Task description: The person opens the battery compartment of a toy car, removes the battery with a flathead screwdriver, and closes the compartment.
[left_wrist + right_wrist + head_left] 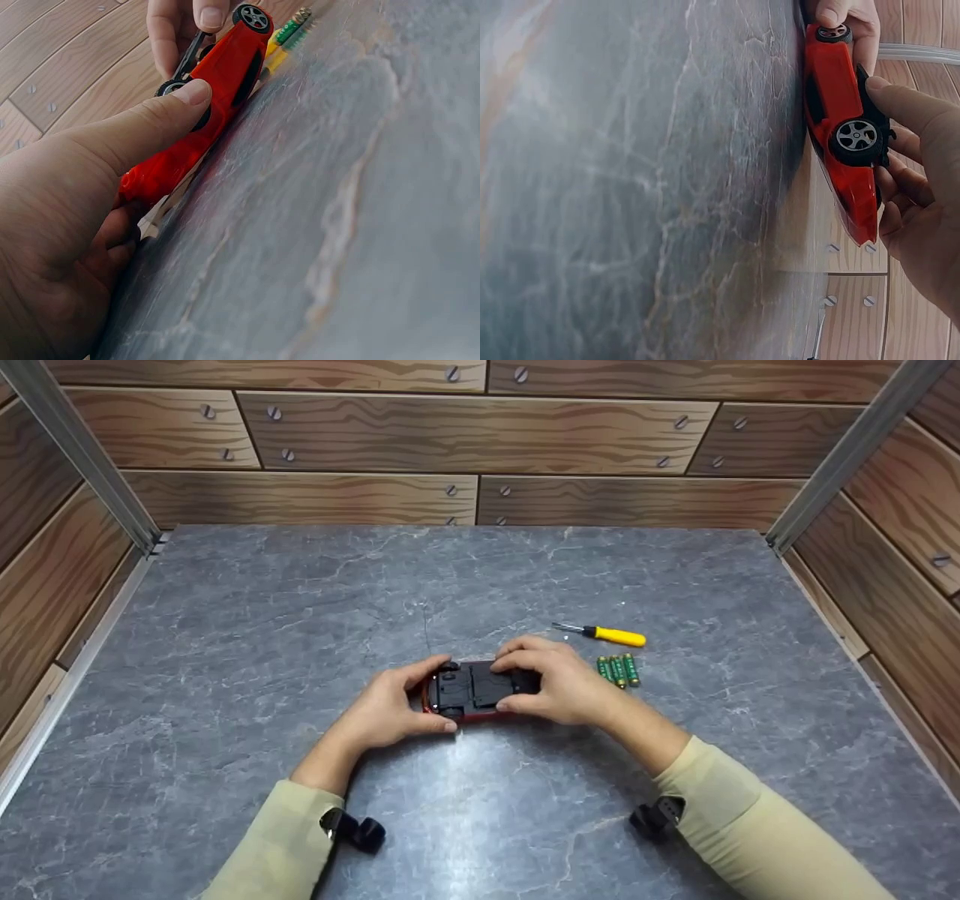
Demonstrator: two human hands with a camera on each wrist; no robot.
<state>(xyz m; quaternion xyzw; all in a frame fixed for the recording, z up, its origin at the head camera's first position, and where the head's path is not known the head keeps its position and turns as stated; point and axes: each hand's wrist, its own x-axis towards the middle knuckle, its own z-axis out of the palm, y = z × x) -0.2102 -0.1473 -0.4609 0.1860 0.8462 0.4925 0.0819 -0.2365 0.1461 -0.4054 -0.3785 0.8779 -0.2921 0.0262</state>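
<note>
A red toy car (463, 718) lies upside down on the table, its black underside facing up. My left hand (386, 705) grips one end, thumb along the near side by a wheel (174, 87) and fingers round the far side. Over the other half, my right hand (566, 682) pinches a black battery cover (493, 684) between thumb and fingers. In the right wrist view this cover (871, 96) stands tilted out from the underside. My right palm and fingers hide that end of the car in the head view.
Several green batteries (617, 670) lie side by side just right of my right hand. Behind them is a screwdriver (619, 637) with a yellow handle. A thin wire antenna (426, 626) reaches back from the car. Wood-patterned walls (480, 435) enclose the grey table (225, 607).
</note>
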